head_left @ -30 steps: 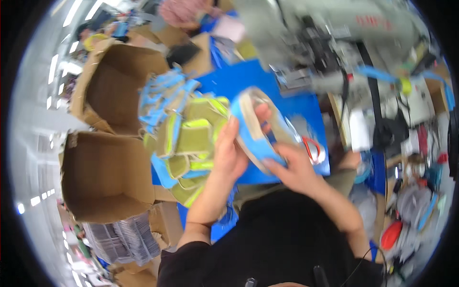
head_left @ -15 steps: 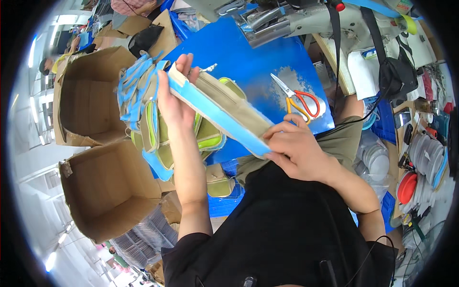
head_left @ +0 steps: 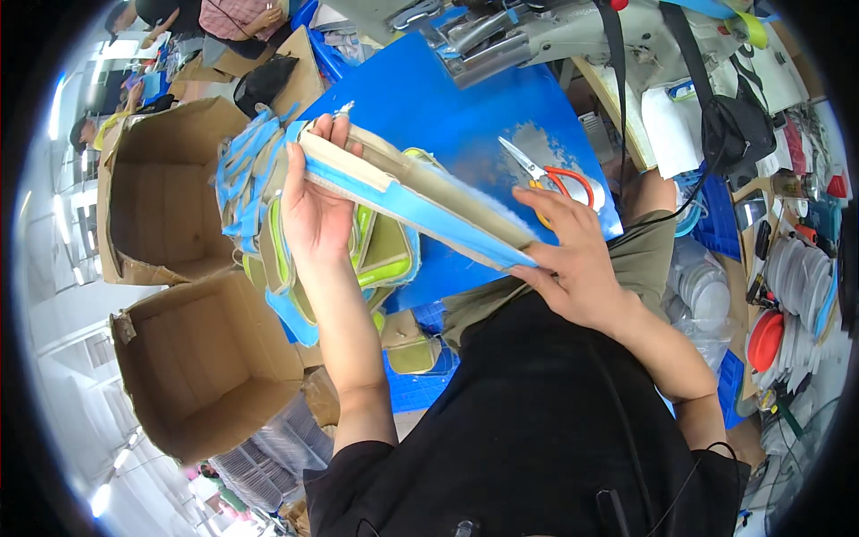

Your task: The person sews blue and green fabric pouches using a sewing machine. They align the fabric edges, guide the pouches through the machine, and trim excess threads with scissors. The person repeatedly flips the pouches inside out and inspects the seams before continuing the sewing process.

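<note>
Stretched between my hands is a long khaki fabric strip [head_left: 420, 211] with a light blue band along its near edge. My left hand [head_left: 320, 201] grips its far-left end, thumb on the near side and fingers behind. At the other end my right hand [head_left: 573, 259] pinches the blue corner between thumb and fingers. Behind and below the strip lies a pile of khaki and blue sewn pieces [head_left: 385, 255] with lime-green trim, partly hidden by my left arm. Scissors [head_left: 537, 170] with red and orange handles rest on the blue table, just beyond my right hand.
The blue tabletop [head_left: 403, 89] has a worn patch near the scissors. A sewing machine [head_left: 573, 36] stands at its far right. Two open cardboard boxes [head_left: 170, 192] are at the left. A black pouch [head_left: 741, 134] hangs at the right. Other people [head_left: 242, 18] are at the upper left.
The strip has tilted and its folded channel now opens more toward view. My left hand has shifted slightly left and down; my right hand has moved a little right, its fingers spreading wider.
</note>
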The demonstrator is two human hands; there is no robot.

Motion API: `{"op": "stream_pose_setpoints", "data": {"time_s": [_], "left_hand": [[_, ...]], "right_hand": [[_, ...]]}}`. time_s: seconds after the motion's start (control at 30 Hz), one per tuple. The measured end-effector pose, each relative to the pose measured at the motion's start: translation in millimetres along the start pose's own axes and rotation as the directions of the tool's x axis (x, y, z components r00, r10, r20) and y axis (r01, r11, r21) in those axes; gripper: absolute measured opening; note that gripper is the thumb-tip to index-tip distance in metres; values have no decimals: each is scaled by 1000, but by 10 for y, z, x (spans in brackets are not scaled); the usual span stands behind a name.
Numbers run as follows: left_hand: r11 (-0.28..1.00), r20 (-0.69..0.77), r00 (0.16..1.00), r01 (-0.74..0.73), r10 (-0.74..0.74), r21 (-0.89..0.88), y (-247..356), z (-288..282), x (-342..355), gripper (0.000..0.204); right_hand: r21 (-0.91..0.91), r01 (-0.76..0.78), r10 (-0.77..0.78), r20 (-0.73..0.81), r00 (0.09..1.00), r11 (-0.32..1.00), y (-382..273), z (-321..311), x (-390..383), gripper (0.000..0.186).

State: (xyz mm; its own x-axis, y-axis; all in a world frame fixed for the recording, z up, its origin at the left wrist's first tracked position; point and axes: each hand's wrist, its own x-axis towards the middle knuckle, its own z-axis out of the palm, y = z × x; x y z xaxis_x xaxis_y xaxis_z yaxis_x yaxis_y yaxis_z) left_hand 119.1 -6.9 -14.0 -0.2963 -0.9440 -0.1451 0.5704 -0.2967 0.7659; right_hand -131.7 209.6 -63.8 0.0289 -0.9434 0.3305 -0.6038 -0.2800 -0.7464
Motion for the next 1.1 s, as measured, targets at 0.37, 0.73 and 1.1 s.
{"op": "stream_pose_setpoints", "data": {"time_s": [0.37, 0.73, 1.1], "left_hand": [[941, 215, 959, 237, -186, -241, -523, 302, -286, 62], [980, 140, 982, 106, -130, 169, -869, 727, -672, 41], [969, 187, 982, -7, -41, 246, -778, 756, -609, 43]], "right_hand": [[156, 65, -63, -19, 998, 986, 28, 3, 217, 15], [549, -133, 169, -16, 985, 826, -35, 148, 448, 21], [650, -137, 274, -115, 955, 747, -90, 55, 466, 35]]}}
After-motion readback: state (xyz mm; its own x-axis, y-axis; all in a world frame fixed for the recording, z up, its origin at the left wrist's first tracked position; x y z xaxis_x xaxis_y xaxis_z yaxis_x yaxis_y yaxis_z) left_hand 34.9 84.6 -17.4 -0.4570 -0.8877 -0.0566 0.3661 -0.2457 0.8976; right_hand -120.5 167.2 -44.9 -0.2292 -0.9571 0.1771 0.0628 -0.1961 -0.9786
